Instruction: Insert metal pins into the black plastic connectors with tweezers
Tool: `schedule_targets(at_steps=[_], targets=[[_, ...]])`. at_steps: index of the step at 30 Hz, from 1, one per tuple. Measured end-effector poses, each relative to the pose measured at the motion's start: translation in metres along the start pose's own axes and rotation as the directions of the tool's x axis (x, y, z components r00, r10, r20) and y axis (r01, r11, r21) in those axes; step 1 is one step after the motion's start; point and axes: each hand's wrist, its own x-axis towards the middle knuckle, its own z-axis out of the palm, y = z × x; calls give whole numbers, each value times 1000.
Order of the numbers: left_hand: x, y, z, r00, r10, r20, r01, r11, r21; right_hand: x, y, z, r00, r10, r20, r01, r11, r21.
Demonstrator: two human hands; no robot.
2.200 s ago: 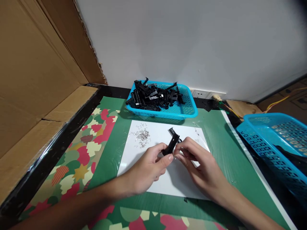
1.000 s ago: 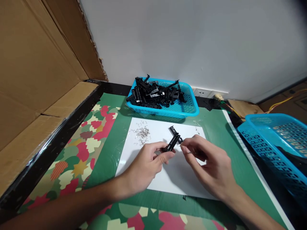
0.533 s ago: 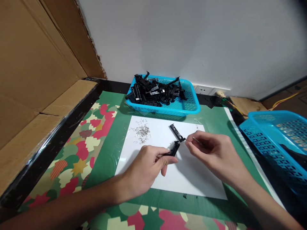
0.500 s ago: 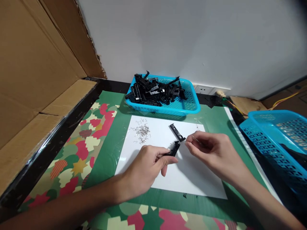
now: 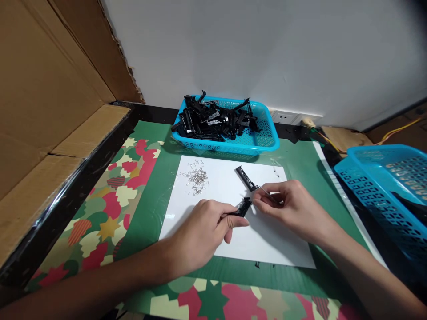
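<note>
My left hand [image 5: 213, 226] is closed around a black plastic part [image 5: 244, 207], pinched between thumb and fingers over the white sheet. Close to its far end, my right hand [image 5: 276, 200] pinches a thin metal piece [image 5: 266, 193], like a slim rod or wire; its tip is hidden by the fingers. A second black plastic part [image 5: 246, 178], longer and slotted, lies on the white sheet [image 5: 220, 178] just beyond both hands. To the left on the sheet is a loose pile of small bent metal wires [image 5: 197, 178].
Behind the sheet stands a blue basket [image 5: 233, 146] heaped with black plastic parts [image 5: 213, 118]. Another blue basket [image 5: 367, 178] is at the right, with something dark inside. Cardboard [image 5: 50, 66] rises on the left, and a wall socket [image 5: 283, 117] sits at the back.
My right hand has moved slightly left and closer to the black plastic part in my left hand. The left hand keeps its grip. The view has shifted a little.
</note>
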Motion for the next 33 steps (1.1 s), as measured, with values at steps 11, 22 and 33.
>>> schedule_targets(at_steps=[11, 22, 33], targets=[[2, -2, 2, 992, 104, -71, -111, 987, -115, -10, -3, -6, 997, -80, -5, 80, 983, 164], [3, 3, 4, 979, -47, -198, -48, 892, -449, -20, -13, 17, 986, -19, 168, -91, 777, 623], [-1, 2, 8, 961, -51, -270, -38, 949, -314, -17, -28, 28, 967, 123, 223, -254, 509, 822]])
